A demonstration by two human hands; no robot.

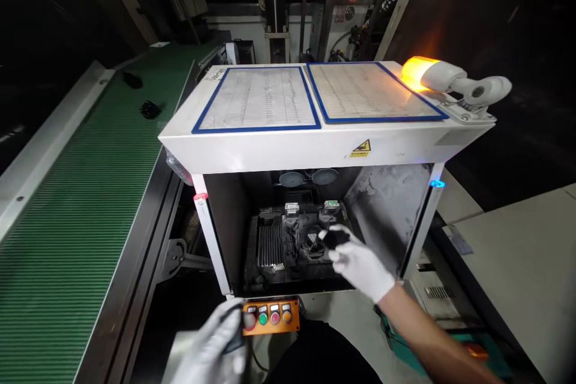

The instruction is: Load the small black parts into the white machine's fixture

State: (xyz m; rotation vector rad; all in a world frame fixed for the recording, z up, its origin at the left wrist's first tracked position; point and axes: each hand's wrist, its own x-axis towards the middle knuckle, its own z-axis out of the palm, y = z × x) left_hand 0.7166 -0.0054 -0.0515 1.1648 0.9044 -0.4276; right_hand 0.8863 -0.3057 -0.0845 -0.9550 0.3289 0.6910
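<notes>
My right hand [360, 264], in a white glove, reaches into the opening of the white machine [270, 159]. Its fingers are closed round a black part [335, 239], held above the dark fixture [310, 240] inside. Lower left, my left hand [213, 342], gloved and blurred by motion, has its fingers round a dark object [234, 330]. It is beside the orange button panel [293, 317], left of its buttons.
A green ribbed conveyor [85, 192] runs along the left, with two black parts [150, 110] on it. An orange-lit lamp [420, 72] stands at the machine's top right corner. Upright posts [210, 240] flank the opening.
</notes>
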